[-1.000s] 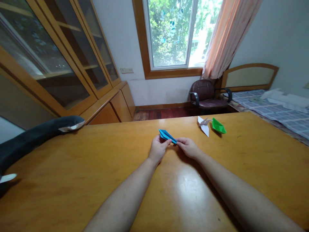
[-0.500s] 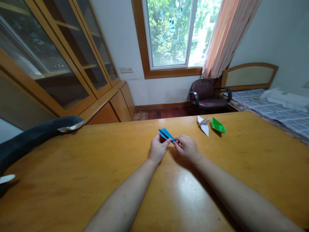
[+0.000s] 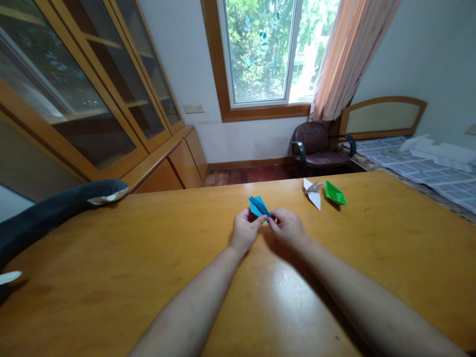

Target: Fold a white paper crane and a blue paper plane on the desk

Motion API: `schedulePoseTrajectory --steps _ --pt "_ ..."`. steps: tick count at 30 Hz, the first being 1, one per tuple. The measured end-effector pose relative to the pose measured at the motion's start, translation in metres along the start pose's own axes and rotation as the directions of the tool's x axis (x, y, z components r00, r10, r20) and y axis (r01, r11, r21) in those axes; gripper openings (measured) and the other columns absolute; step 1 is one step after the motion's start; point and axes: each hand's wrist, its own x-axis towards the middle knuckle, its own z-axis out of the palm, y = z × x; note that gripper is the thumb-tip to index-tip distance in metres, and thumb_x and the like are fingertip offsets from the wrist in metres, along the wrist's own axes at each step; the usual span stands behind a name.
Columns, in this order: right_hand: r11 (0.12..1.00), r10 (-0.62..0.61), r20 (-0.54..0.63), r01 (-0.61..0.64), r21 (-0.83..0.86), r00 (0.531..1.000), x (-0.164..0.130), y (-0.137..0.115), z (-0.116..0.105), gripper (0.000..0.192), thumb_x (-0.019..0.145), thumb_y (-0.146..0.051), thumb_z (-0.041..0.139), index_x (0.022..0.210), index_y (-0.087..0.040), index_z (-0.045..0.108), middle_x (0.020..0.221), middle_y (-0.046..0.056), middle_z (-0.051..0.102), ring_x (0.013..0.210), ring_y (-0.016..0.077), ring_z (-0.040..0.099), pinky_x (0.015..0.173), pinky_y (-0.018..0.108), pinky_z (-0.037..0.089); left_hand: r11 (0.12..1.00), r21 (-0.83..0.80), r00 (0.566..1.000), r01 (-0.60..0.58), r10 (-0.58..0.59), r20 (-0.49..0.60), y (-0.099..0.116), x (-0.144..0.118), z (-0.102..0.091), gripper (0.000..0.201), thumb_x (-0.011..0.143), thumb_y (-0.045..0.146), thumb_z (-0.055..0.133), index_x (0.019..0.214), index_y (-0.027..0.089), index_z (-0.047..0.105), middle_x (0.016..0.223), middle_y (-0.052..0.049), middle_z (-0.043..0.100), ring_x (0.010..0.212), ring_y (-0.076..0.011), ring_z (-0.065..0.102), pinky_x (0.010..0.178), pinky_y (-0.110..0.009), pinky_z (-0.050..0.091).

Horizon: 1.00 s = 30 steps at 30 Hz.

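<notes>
Centrally, above the wooden table (image 3: 111, 277), both hands meet on a folded blue paper piece (image 3: 259, 206). The left hand (image 3: 244, 232) pinches the near left edge of the blue paper piece between thumb and fingertips, with the fingers curled narrow around it. The right hand (image 3: 289, 228) closes its thumb and forefinger on the near right tip of the same piece, with the remaining fingers folded in. The two hands sit just beside each other, thumbs nearly touching. The blue paper piece is held slightly above the tabletop, its pointed far end angled up and away from the person.

To the right, well apart from the hands, a white folded paper figure (image 3: 313, 194) and a green paper boat (image 3: 335, 194) rest on the table, just beside each other. A dark plush toy (image 3: 55, 210) lies along the left table edge. Beyond the table stand a dark chair (image 3: 320, 146), a glass-fronted cabinet (image 3: 92, 99) and a window (image 3: 266, 49).
</notes>
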Motion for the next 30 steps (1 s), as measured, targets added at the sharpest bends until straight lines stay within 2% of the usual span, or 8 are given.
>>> schedulePoseTrajectory --steps 6,11,14,19,22,26,30 --pt "0.991 0.054 -0.013 -0.052 0.125 0.998 0.002 0.0 -0.002 0.02 0.085 -0.026 0.052 0.071 -0.019 0.065 0.067 0.004 0.063 0.061 0.0149 0.053 0.059 0.026 0.035 0.999 0.021 0.999 -0.025 0.024 0.033 0.001 -0.001 0.001 0.025 0.063 0.034 0.08 0.073 0.014 0.069 0.071 -0.003 0.07 0.064 -0.0131 0.06 0.067 -0.026 0.049" --pt "0.953 0.105 0.041 -0.112 0.281 0.994 0.004 0.0 -0.002 0.022 0.083 -0.028 0.053 0.066 -0.018 0.063 0.06 0.001 0.059 0.055 0.013 0.049 0.054 0.025 0.034 1.0 -0.016 0.998 -0.015 0.016 0.054 0.0 0.0 0.001 0.032 0.069 0.043 0.076 0.082 0.014 0.072 0.074 -0.005 0.071 0.065 -0.0139 0.062 0.066 -0.025 0.05" --pt "0.908 0.126 0.073 -0.145 0.394 0.989 0.003 0.001 -0.001 0.023 0.083 -0.031 0.053 0.069 -0.017 0.064 0.062 0.001 0.061 0.056 0.0136 0.051 0.055 0.025 0.038 0.999 -0.047 0.996 -0.01 0.014 0.093 -0.001 0.0 0.0 0.037 0.071 0.048 0.074 0.086 0.014 0.073 0.077 -0.006 0.072 0.069 -0.0161 0.064 0.069 -0.028 0.052" --pt "0.77 0.144 0.092 -0.17 0.615 0.985 0.004 0.001 0.005 0.02 0.079 -0.034 0.058 0.08 -0.016 0.067 0.078 0.005 0.069 0.07 0.0177 0.06 0.068 0.03 0.049 0.998 -0.031 0.987 -0.058 0.062 0.146 0.002 -0.004 0.002 0.034 0.071 0.041 0.076 0.092 0.015 0.075 0.089 -0.007 0.075 0.083 -0.0207 0.068 0.085 -0.034 0.053" --pt "0.65 0.177 0.093 -0.188 0.736 0.98 0.006 0.002 0.007 0.021 0.074 -0.035 0.062 0.084 -0.017 0.067 0.083 0.005 0.07 0.076 0.0187 0.063 0.075 0.033 0.051 0.992 0.053 0.98 -0.112 0.101 0.174 0.001 -0.008 0.004 0.033 0.071 0.03 0.077 0.101 0.017 0.074 0.099 -0.009 0.074 0.092 -0.0223 0.068 0.09 -0.035 0.052" --pt "0.51 0.243 0.139 -0.249 0.823 0.96 0.008 0.01 0.008 0.02 0.068 -0.035 0.067 0.078 -0.018 0.067 0.072 0.002 0.068 0.065 0.0157 0.061 0.068 0.031 0.051 0.945 0.204 0.95 -0.254 0.205 0.236 -0.003 -0.01 0.003 0.033 0.075 0.02 0.071 0.108 0.021 0.073 0.115 -0.009 0.07 0.105 -0.0234 0.064 0.097 -0.038 0.049" --pt "0.376 0.3 0.215 -0.323 0.869 0.929 0.008 0.018 0.007 0.018 0.063 -0.032 0.07 0.072 -0.017 0.067 0.067 0.002 0.067 0.06 0.0136 0.059 0.061 0.028 0.05 0.863 0.331 0.914 -0.381 0.299 0.273 -0.003 -0.01 -0.001 0.032 0.076 0.017 0.069 0.107 0.024 0.073 0.115 -0.008 0.069 0.107 -0.0235 0.063 0.1 -0.039 0.046"
